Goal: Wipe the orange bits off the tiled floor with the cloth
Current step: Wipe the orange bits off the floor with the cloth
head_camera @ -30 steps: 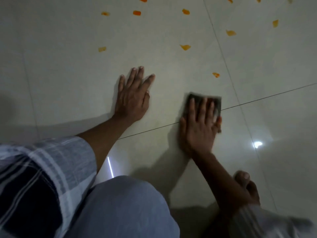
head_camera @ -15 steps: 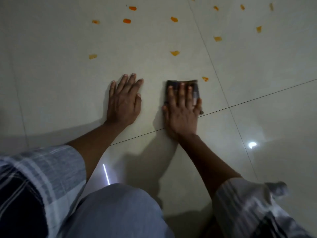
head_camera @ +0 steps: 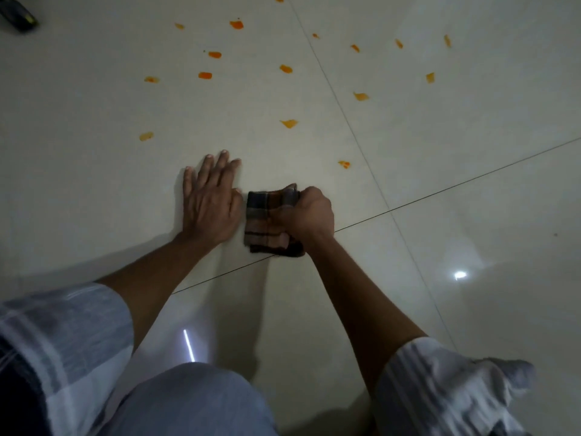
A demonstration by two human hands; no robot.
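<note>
A folded plaid cloth (head_camera: 265,217) in brown and grey lies on the pale tiled floor (head_camera: 471,171). My right hand (head_camera: 306,214) grips its right side with curled fingers. My left hand (head_camera: 210,201) rests flat on the floor just left of the cloth, fingers straight. Several orange bits are scattered ahead of both hands; the nearest orange bit (head_camera: 344,164) lies up and right of the cloth, another orange bit (head_camera: 289,123) farther ahead, and one orange bit (head_camera: 146,136) to the left.
Dark grout lines (head_camera: 440,196) cross the glossy tiles. A dark object (head_camera: 19,18) sits at the far left top corner. My knee (head_camera: 195,401) and plaid sleeves fill the bottom of the view. A light glare (head_camera: 460,275) reflects at the right.
My right hand went from pressing flat on the cloth to gripping it with curled fingers, and the cloth slid left, close to my left hand. The left hand stayed planted.
</note>
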